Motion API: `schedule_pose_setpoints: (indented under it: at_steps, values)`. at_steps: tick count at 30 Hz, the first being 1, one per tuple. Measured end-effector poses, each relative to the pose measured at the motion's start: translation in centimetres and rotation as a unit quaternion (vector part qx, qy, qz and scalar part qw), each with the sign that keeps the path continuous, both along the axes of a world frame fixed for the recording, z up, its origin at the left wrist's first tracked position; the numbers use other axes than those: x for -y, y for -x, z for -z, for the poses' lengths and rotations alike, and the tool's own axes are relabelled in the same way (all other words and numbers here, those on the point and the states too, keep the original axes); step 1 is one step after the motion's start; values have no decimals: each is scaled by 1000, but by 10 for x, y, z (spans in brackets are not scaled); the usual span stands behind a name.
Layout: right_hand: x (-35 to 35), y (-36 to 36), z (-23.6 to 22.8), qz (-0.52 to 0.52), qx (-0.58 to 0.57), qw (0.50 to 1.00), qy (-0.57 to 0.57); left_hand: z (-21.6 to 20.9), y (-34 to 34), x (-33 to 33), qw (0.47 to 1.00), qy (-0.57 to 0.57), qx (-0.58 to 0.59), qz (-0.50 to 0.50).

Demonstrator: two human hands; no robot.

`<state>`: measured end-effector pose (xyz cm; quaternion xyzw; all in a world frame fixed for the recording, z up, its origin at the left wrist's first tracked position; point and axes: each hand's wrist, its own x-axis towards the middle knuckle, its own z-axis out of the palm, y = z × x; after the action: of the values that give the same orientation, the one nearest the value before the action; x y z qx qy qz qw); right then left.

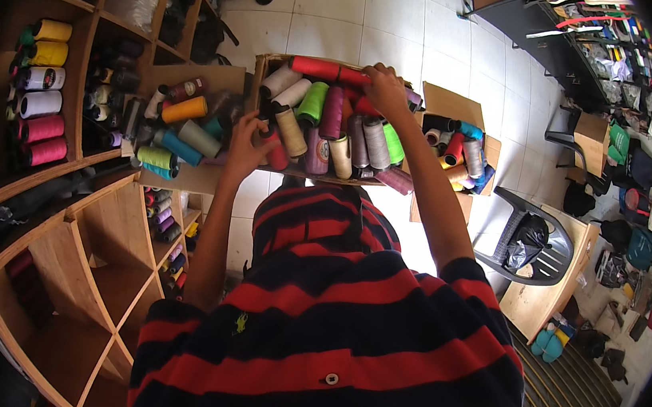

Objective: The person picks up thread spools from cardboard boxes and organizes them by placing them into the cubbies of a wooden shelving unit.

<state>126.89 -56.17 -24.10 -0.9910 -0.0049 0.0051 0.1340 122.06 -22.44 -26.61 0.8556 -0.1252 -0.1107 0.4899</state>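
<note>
In front of me a cardboard box [258, 75] is filled with thread spools of many colours, lying and leaning at different angles. At its left side my left hand [245, 148] is curled, thumb and fingers at a small red thread spool [275, 151]. Across the box's far edge lies a red thread spool [316, 67], lined up with another red one; my right hand [385, 90] closes over the right end of this row, its fingertips partly hidden. Between my hands are a bright green spool [313, 101], a purple spool [332, 113], and beige and grey spools.
Left of the box, an open carton [220, 77] holds more spools; another carton [454, 100] with spools stands on the right. Wooden shelves [73, 94] with spools run along the left. A dark plastic chair [562, 250] stands at the right, near a cluttered floor.
</note>
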Motion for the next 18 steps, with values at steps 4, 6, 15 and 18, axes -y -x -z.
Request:
schedule_pose_setpoints:
  at_steps: [4,6,15,18]
  values:
    - [-17,-30,20,-59,-68,992,93,-13,7,3,1000,24,7,-12]
    - [-23,-35,30,-90,-68,987,118,-16,10,3,999,46,12,-24]
    - [-17,-40,30,-123,-130,984,21,-23,-1,-1,951,254,-78,-158]
    - [-15,-35,24,-116,-133,984,18,-38,-35,8,962,231,-86,-116]
